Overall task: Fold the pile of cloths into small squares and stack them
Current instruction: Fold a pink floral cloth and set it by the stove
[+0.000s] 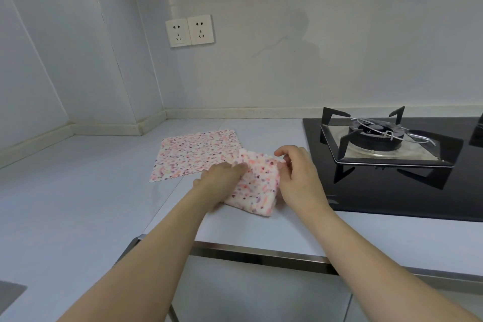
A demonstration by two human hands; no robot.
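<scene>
Two cloths: folded cloth near the counter edge, flat cloth far-left, overlapped. Left hand presses flat on the folded one; right hand pinches its far-right corner, stove right.

No legible text, label, brand, number or sign in the head view. The white double wall socket plate and the black glass gas hob carry no readable markings.
</scene>
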